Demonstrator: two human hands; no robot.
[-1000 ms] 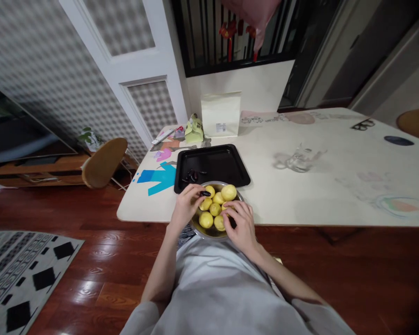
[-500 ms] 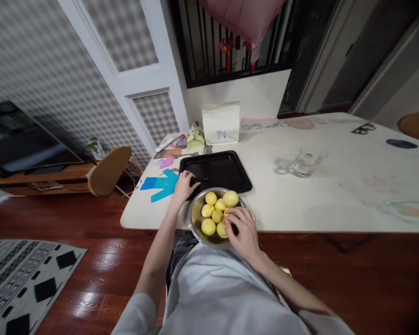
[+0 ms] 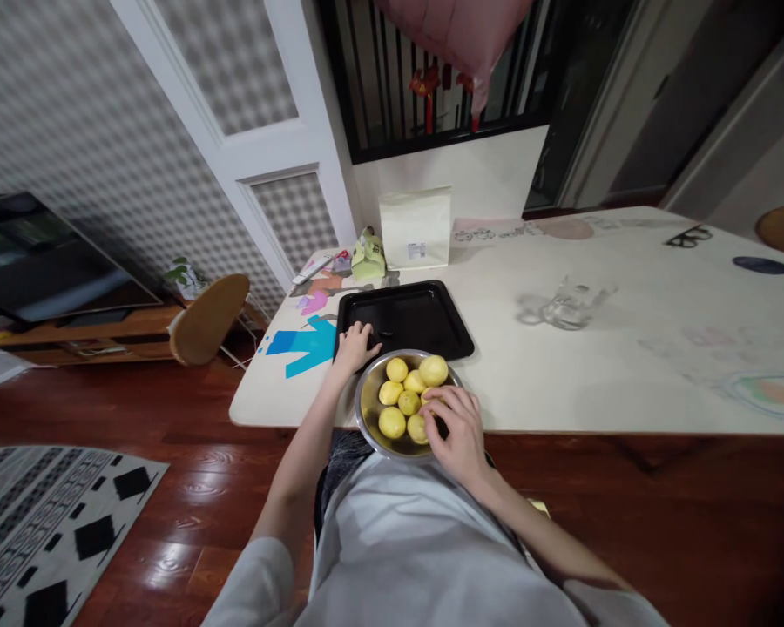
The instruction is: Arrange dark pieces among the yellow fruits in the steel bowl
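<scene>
A steel bowl (image 3: 364,409) of several round yellow fruits (image 3: 392,422) sits at the table's near edge, right in front of me. My right hand (image 3: 456,428) rests on the bowl's right side, its fingers curled round one yellow fruit (image 3: 419,427). My left hand (image 3: 356,343) lies on the near left corner of a black baking tray (image 3: 418,313) just behind the bowl, fingers loosely stretched. A few small dark bits (image 3: 382,333) lie on the tray beside its fingertips.
A cream paper bag (image 3: 415,228) and a green packet (image 3: 368,252) stand behind the tray by the wall. A glass jug (image 3: 565,306) is at mid-table, with blue and pink paper cut-outs (image 3: 304,341) at the left. A wooden chair (image 3: 202,318) stands left of the table.
My left hand carried a small dark bit from the bowl to the tray and now rests there. My right hand has stayed on the fruit in the bowl.
</scene>
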